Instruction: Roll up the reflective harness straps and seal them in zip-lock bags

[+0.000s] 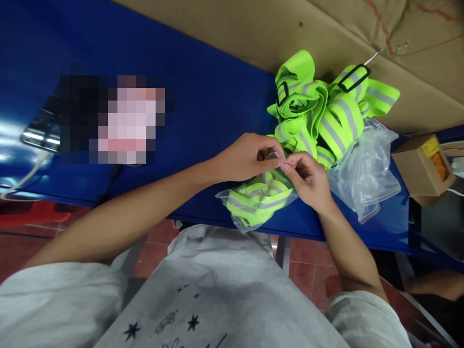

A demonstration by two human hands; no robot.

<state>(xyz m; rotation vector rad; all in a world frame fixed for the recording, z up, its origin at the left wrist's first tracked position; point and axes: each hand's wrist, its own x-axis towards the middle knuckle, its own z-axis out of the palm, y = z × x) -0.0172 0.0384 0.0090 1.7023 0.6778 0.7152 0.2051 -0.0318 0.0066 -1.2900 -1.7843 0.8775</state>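
My left hand [252,157] and my right hand [308,179] meet at the top edge of a clear plastic bag [241,223], each pinching it between thumb and fingers. Inside the bag lies a folded neon-yellow reflective strap [266,205] with grey stripes. The bag hangs near the front edge of the blue table. Just beyond my hands is a heap of the same reflective straps [337,125], some with black buckles. To the right of my right hand, several clear plastic bags [373,164] lie partly under the heap.
The blue table [203,92] has a brown cardboard surface [235,29] along its back. A small cardboard box [424,164] stands at the right. A phone-like device [41,125] and a blurred-out patch are at the left. Part of another person's arm [438,285] shows at lower right.
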